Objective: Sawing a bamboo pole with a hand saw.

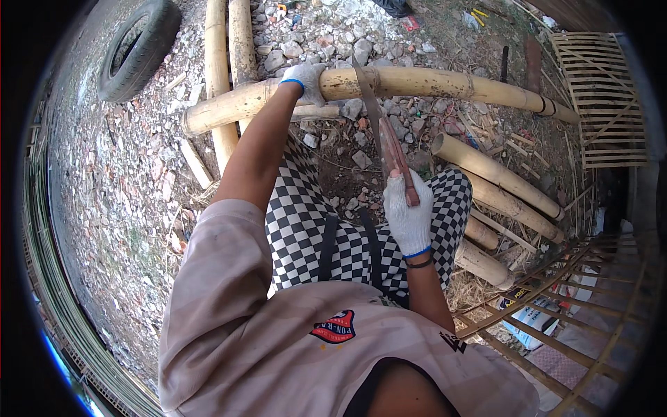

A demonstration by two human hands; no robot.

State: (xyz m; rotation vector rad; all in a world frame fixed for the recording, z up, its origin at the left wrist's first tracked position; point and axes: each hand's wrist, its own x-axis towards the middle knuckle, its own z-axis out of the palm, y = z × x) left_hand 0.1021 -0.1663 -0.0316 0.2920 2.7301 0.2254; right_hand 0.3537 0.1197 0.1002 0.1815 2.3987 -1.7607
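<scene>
A long, thick bamboo pole [424, 82] lies crosswise before me. Its left part rests over two other bamboo poles [219, 69] that run away from me. My left hand [304, 80], in a white knit glove with a blue cuff, is closed over the top of the crosswise pole, left of the saw. In my right hand [408, 214], gloved the same way, is the brown handle of a handsaw [393, 139]. The saw's blade points away from me and crosses the pole beside a node. From here I cannot tell how deep the blade sits in the bamboo.
Several cut bamboo lengths [497, 174] lie at my right, near a slatted bamboo frame [556, 340]. Another slatted bamboo panel [604, 101] is at the far right. A tyre [139, 48] lies at the far left. Rubble [156, 156] and bamboo scraps cover the ground.
</scene>
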